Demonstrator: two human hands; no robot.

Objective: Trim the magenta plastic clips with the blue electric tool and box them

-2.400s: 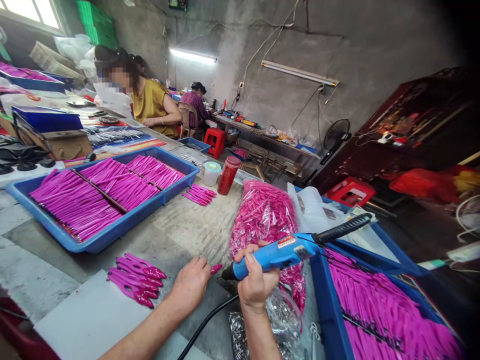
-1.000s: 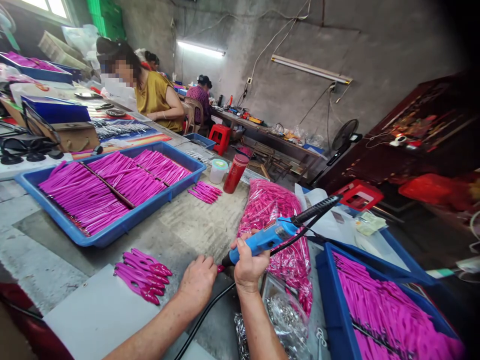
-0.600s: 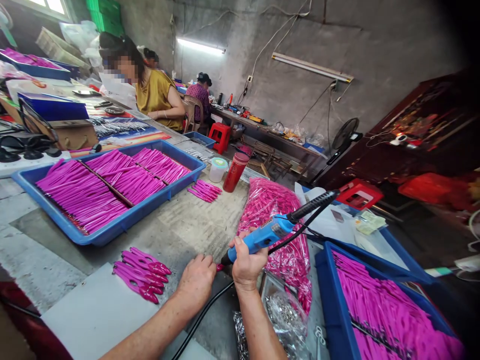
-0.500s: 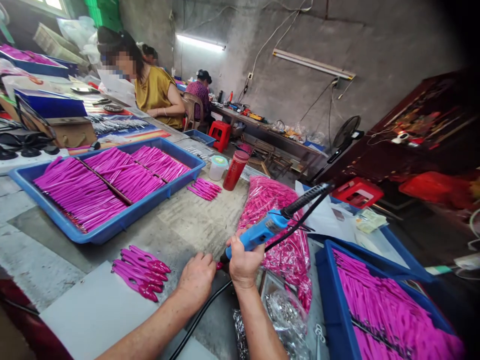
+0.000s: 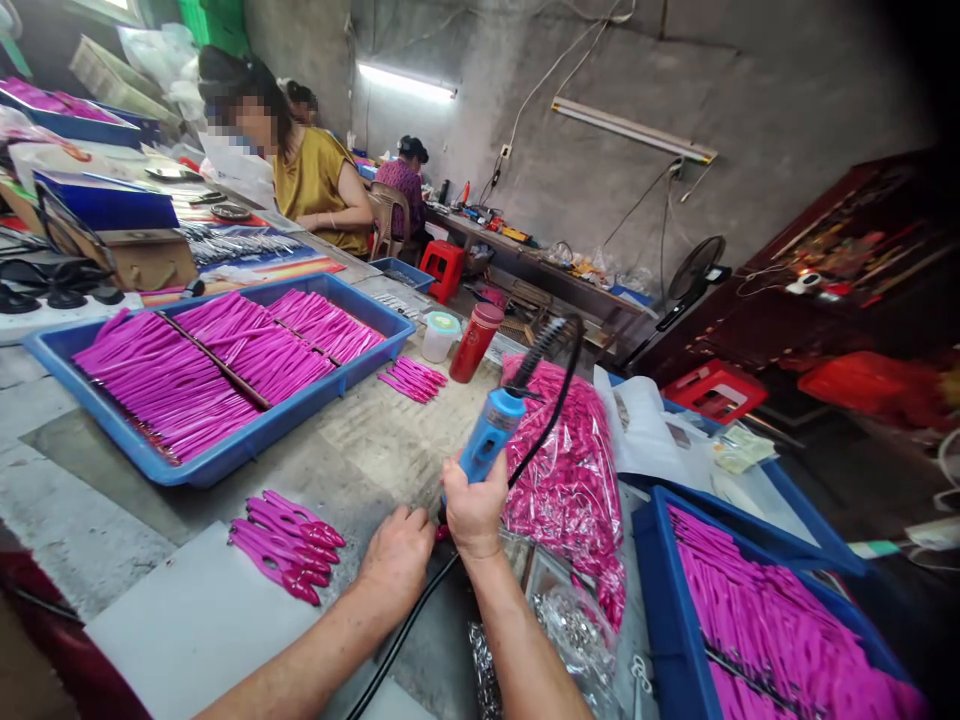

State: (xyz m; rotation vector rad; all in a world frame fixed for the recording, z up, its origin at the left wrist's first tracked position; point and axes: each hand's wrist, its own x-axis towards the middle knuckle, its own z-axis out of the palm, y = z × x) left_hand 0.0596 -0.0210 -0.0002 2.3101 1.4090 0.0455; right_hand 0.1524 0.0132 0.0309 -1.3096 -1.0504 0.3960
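Grips a blue power tool (image 5: 487, 440) in the right hand (image 5: 474, 505) at lower centre of the frame, with thumb and fingers wrapped round the body, corded end up and dark nose down. Holds a magenta piece (image 5: 442, 532) under the curled fingers of the left hand (image 5: 401, 550), low over the surface (image 5: 367, 440), with only the tip showing near the nose; cannot tell if touching. Has a cluster of similar pieces (image 5: 285, 545) at lower left, a plastic bag of more (image 5: 566, 470) right of centre, and a blue tray (image 5: 202, 470) at centre left.
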